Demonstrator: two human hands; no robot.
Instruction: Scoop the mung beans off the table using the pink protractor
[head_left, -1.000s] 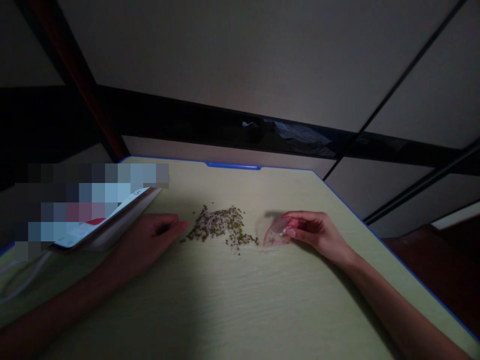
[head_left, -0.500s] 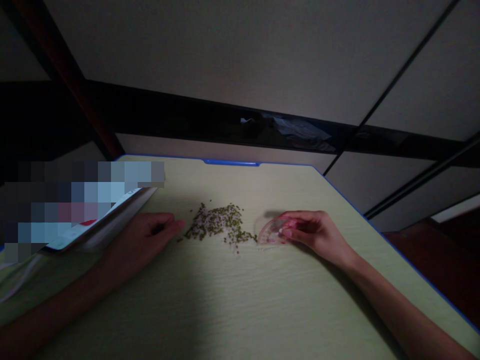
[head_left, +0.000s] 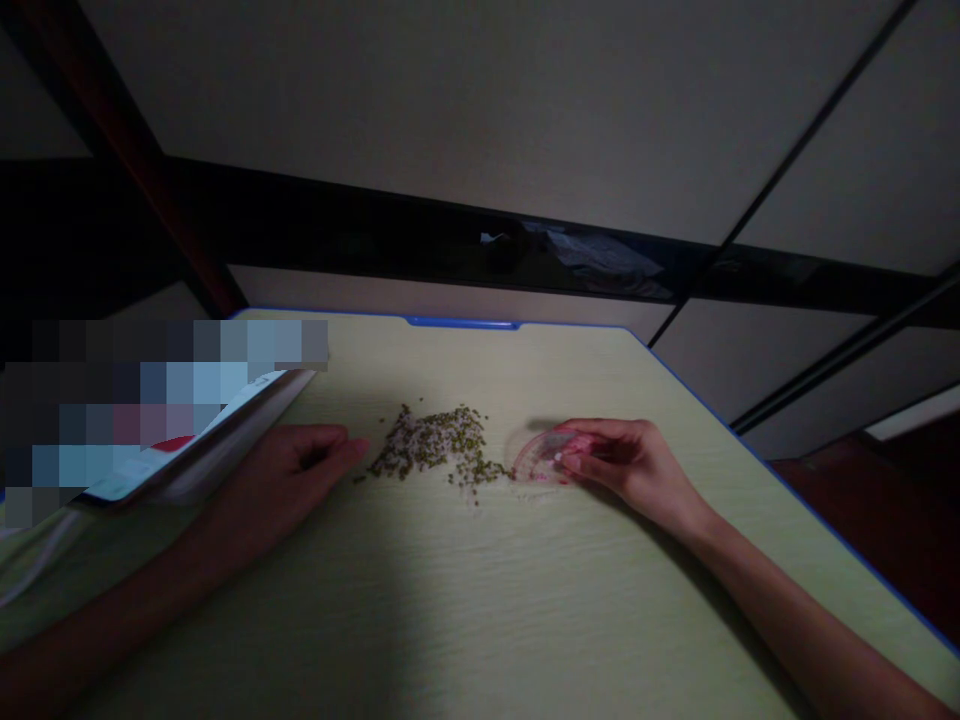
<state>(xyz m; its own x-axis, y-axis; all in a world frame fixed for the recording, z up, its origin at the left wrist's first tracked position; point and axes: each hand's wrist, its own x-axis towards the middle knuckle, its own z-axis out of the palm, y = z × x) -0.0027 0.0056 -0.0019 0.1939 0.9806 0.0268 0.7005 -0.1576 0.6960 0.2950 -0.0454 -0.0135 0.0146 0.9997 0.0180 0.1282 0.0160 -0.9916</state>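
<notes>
Right hand [head_left: 611, 455] pinching now, thumb and fingers closed on a clear, pink-marked protractor [head_left: 534, 462], right beside the green and pale grains [head_left: 450, 435], on the side toward the table's [head_left: 480, 600] right edge! Over toward the left edge, the left hand [head_left: 296, 470] sits loosely curled near the grains; whether it grips anything, I can't tell.

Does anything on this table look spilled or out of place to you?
Possibly: what look like mung beans, mixed with paler grains, lie loose on the tabletop, with strays around the edges, resembling a spill. The clear, pink-marked protractor pinched in the right hand also seems an odd companion for them.
</notes>
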